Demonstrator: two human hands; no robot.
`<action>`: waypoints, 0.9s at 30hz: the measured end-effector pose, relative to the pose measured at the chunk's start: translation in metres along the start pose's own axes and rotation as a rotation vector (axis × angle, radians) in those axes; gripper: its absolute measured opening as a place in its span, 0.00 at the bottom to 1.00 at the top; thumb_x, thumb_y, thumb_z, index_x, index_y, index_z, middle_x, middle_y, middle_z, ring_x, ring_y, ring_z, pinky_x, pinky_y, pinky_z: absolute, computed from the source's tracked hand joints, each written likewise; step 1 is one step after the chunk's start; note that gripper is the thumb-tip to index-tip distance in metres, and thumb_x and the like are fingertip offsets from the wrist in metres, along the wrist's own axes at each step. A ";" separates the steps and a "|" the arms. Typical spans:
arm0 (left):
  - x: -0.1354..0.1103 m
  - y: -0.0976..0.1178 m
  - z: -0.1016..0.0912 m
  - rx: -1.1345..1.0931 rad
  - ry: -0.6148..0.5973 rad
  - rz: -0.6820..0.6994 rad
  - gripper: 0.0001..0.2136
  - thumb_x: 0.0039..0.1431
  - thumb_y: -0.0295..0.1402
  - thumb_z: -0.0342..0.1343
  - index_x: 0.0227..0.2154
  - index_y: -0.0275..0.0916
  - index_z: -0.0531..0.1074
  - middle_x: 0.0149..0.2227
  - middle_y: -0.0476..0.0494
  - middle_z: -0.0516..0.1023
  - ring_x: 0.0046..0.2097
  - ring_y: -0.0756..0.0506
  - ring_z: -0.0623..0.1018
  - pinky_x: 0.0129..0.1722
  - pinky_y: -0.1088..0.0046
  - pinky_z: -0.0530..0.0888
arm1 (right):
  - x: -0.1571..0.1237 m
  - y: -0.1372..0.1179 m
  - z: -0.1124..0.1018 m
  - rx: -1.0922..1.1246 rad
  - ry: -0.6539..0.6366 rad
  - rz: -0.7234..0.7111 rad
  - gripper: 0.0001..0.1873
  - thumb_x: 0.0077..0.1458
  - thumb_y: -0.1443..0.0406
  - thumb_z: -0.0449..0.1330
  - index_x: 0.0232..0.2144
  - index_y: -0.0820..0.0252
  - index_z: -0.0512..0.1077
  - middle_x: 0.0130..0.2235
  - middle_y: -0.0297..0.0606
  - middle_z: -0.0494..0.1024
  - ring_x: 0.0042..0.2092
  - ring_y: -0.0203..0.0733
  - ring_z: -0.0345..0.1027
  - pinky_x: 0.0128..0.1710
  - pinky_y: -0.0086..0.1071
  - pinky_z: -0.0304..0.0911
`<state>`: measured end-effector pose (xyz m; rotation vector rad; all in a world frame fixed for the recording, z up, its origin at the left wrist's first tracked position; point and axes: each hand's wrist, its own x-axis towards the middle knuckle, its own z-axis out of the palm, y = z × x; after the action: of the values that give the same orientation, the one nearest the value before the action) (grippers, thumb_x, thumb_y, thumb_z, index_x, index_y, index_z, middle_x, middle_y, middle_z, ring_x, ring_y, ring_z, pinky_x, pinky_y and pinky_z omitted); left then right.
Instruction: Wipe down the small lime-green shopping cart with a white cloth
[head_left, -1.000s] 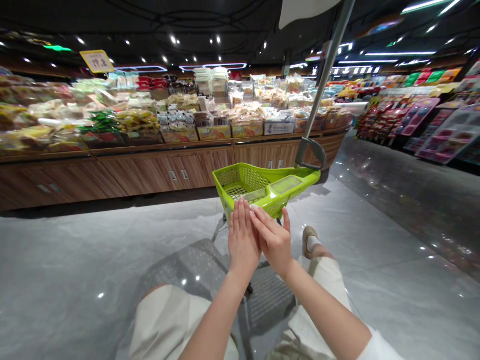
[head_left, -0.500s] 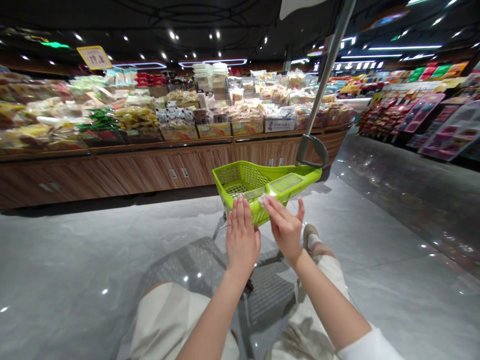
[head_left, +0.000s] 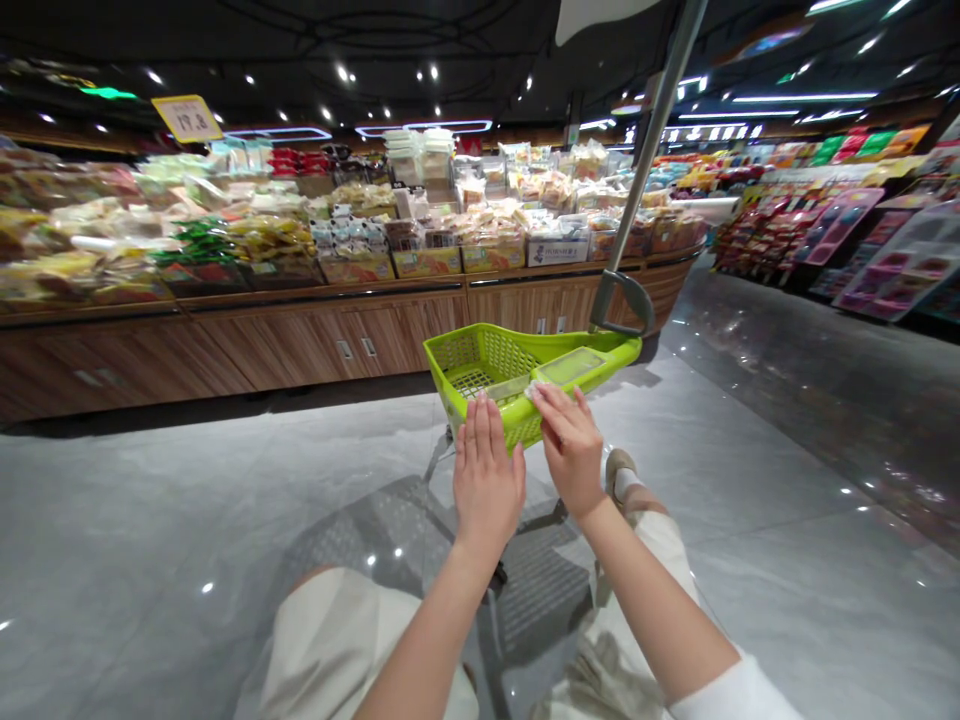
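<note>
A bright green shopping cart (head_left: 517, 411) with a perforated basket stands in front of me. My left hand (head_left: 487, 480) lies with its fingers stretched out flat against the near rim of the basket. Beside it, my right hand (head_left: 572, 450) bends its fingers over the rim and presses a small white tissue (head_left: 533, 389) to the green plastic. Most of the tissue is hidden under the fingertips. Just past the right fingers is a clear-covered panel (head_left: 572, 365) on the cart's edge.
A grey handle (head_left: 626, 305) and tall metal pole (head_left: 652, 140) rise from the cart's right end. Behind it runs a long wooden counter (head_left: 300, 345) heaped with packaged foods. My knees flank the cart on the grey tiled floor (head_left: 150, 520). Shelves stand at the far right.
My right hand has shifted slightly up along the rim with the tissue, and its raised finger has come in toward the others. My left hand stays nearly where it was.
</note>
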<state>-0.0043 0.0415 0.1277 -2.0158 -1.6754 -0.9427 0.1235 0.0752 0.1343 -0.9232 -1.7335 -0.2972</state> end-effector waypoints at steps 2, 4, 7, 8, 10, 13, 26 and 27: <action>0.000 0.000 0.001 0.009 0.012 0.007 0.34 0.67 0.31 0.43 0.69 0.31 0.31 0.70 0.31 0.50 0.71 0.40 0.47 0.67 0.56 0.57 | 0.002 -0.006 0.001 0.055 -0.074 -0.071 0.23 0.64 0.72 0.49 0.59 0.55 0.67 0.58 0.42 0.73 0.61 0.40 0.65 0.64 0.43 0.56; -0.001 -0.002 0.002 0.012 0.015 0.009 0.34 0.67 0.31 0.43 0.69 0.32 0.31 0.70 0.31 0.51 0.71 0.40 0.48 0.67 0.56 0.57 | 0.006 -0.008 0.000 0.078 -0.146 -0.136 0.23 0.64 0.72 0.49 0.59 0.54 0.67 0.57 0.41 0.74 0.60 0.40 0.66 0.62 0.41 0.59; -0.001 -0.002 0.002 -0.005 0.010 -0.005 0.33 0.68 0.33 0.42 0.69 0.32 0.32 0.70 0.32 0.50 0.71 0.41 0.48 0.67 0.56 0.57 | 0.015 0.001 -0.008 -0.015 -0.162 -0.077 0.22 0.63 0.72 0.49 0.57 0.56 0.69 0.55 0.42 0.76 0.57 0.43 0.68 0.59 0.43 0.62; -0.001 -0.002 0.002 -0.015 0.011 -0.006 0.33 0.68 0.34 0.42 0.69 0.32 0.32 0.70 0.33 0.50 0.71 0.41 0.47 0.67 0.56 0.57 | 0.019 0.003 -0.010 -0.055 -0.159 -0.042 0.22 0.63 0.72 0.50 0.56 0.57 0.70 0.55 0.44 0.76 0.56 0.45 0.69 0.58 0.45 0.62; -0.001 -0.001 0.002 -0.036 0.016 -0.001 0.33 0.68 0.34 0.42 0.69 0.32 0.33 0.70 0.33 0.49 0.71 0.41 0.47 0.67 0.56 0.57 | 0.023 0.001 -0.012 -0.094 -0.177 -0.025 0.22 0.62 0.72 0.50 0.55 0.59 0.71 0.54 0.44 0.77 0.55 0.47 0.69 0.56 0.45 0.62; -0.001 -0.001 0.003 -0.046 0.016 0.002 0.33 0.67 0.32 0.43 0.69 0.31 0.34 0.70 0.32 0.49 0.71 0.40 0.47 0.67 0.56 0.56 | 0.026 -0.008 -0.013 -0.051 -0.270 -0.115 0.22 0.62 0.72 0.50 0.57 0.60 0.70 0.54 0.42 0.77 0.53 0.45 0.68 0.56 0.41 0.62; -0.001 -0.002 0.000 -0.025 -0.018 -0.006 0.33 0.67 0.33 0.42 0.69 0.30 0.35 0.70 0.32 0.49 0.71 0.41 0.46 0.68 0.56 0.56 | 0.034 -0.007 -0.012 -0.106 -0.337 -0.058 0.19 0.63 0.70 0.51 0.53 0.56 0.72 0.52 0.38 0.79 0.46 0.44 0.68 0.47 0.40 0.56; -0.001 -0.003 -0.001 -0.023 -0.019 -0.003 0.33 0.67 0.33 0.42 0.69 0.30 0.34 0.70 0.32 0.49 0.71 0.41 0.47 0.68 0.56 0.56 | 0.035 -0.004 -0.014 -0.133 -0.311 -0.021 0.18 0.63 0.71 0.51 0.51 0.56 0.73 0.51 0.38 0.80 0.45 0.45 0.69 0.47 0.40 0.55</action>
<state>-0.0070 0.0408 0.1270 -2.0436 -1.6857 -0.9515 0.1263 0.0793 0.1722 -1.0928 -2.0284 -0.2975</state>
